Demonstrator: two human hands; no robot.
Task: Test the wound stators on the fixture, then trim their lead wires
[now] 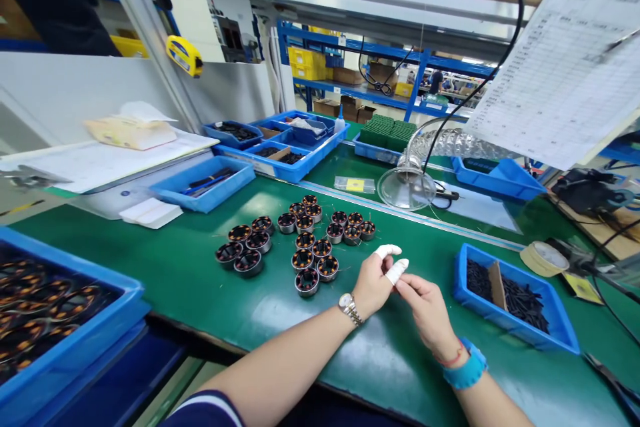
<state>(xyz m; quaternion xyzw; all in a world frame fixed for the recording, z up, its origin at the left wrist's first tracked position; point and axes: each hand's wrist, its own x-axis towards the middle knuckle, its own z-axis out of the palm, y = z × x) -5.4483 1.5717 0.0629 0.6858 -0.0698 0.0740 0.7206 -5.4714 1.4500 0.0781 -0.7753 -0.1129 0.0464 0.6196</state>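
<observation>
My left hand (pixel 374 285), with white finger cots on two fingers and a watch at the wrist, is held over the green table. My right hand (pixel 429 315), wearing a blue wristband, meets it there with thumb and index pinched at the left fingertips. Both hands' fingers are closed; whatever lies between them is too small or hidden to make out. To the left of the hands stand several motor stators (pixel 307 281), metal rings with copper windings and thin wire ends, in loose groups on the green tabletop (pixel 260 327).
Right of the hands is a blue divided bin (pixel 565 340) of short black tubes. At far left, a blue crate (pixel 120 287) holds more stators. Pliers (pixel 613 380) lie at the right edge. A clear fume hood (pixel 406 188) and several blue trays (pixel 295 170) stand behind.
</observation>
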